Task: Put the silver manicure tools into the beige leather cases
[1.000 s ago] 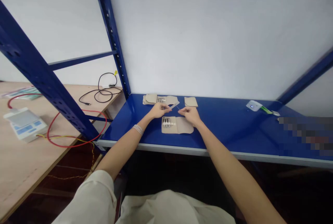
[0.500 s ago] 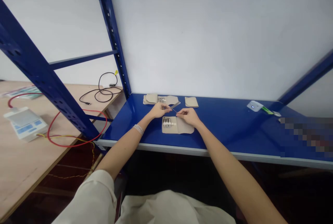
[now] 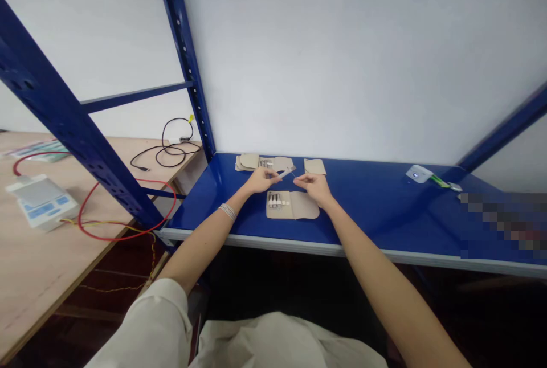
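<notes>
Left hand: the left hand (image 3: 262, 181) is placed just behind the front pouch, and a slim pale strip (image 3: 284, 175) is held in it.
Left grip: narrow; the strip is pinched between thumb and fingers, tilted up toward the right hand.
Right hand: the right hand (image 3: 316, 188) is placed just behind the front pouch, on the right, apart from the left hand.
Right grip: narrow; the fingertips (image 3: 298, 179) are pinched together beside the strip's thin far end. Whether that end is held cannot be told.
Front pouch: the open beige front pouch (image 3: 293, 205) is laid flat on the blue steel shelf (image 3: 367, 214), directly below both hands.
Contents: small white-capped tubes (image 3: 273, 201) are seated upright in the pouch's left half, with the plain flap on the right.
Behind it: a second open beige pouch (image 3: 277, 163) is laid beyond the front pouch, and a separate beige pad (image 3: 315, 167) is set further right.
Wrist: a beaded bracelet (image 3: 228, 212) is worn on the left wrist.
Right of it: a white device (image 3: 417, 174) is placed well off along the shelf.
Left of it: a wooden counter (image 3: 34, 260) is seen past a blue upright, carrying a digital scale (image 3: 40, 203), a red wire (image 3: 115, 239) and a black cable (image 3: 177, 150).
</notes>
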Demonstrator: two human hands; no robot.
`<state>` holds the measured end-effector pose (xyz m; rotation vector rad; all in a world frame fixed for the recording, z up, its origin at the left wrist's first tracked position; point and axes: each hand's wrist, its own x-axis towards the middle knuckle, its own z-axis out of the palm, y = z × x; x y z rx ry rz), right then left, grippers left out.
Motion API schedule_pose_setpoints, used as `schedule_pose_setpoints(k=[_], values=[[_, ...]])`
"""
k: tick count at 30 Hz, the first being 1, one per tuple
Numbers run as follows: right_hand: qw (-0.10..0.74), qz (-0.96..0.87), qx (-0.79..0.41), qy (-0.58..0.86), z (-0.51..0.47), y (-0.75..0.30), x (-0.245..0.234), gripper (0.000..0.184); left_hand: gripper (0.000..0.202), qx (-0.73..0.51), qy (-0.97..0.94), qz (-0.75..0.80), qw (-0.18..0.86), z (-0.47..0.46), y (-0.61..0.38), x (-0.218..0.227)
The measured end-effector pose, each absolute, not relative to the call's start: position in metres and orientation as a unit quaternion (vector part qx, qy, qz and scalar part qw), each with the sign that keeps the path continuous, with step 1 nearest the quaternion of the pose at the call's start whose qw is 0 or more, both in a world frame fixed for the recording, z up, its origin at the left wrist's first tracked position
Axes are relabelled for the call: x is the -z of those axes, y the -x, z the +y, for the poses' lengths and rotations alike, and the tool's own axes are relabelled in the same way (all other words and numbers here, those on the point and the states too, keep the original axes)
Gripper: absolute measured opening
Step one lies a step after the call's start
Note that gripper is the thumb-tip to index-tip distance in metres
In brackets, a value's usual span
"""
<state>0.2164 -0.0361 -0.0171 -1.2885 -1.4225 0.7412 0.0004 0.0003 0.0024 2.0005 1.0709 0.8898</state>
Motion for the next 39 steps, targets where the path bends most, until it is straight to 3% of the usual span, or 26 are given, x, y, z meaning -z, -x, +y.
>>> schedule_pose_setpoints(k=[11, 20, 39], values=[[0.541, -0.580, -0.291, 0.535, -0.032, -0.220, 0.019, 0.037, 0.026, -0.345, -0.769, 0.425, 0.330, 0.007, -0.001, 0.004], [0.446, -0.654, -0.230, 0.566, -0.039, -0.216, 0.015, 0.012, 0.035, -0.348, -0.785, 0.404, 0.315, 0.009, 0.000, 0.008], [0.494, -0.613, -0.206, 0.581, -0.034, -0.224, 0.015, 0.025, 0.038, -0.364, -0.790, 0.413, 0.270, 0.005, 0.001, -0.002]])
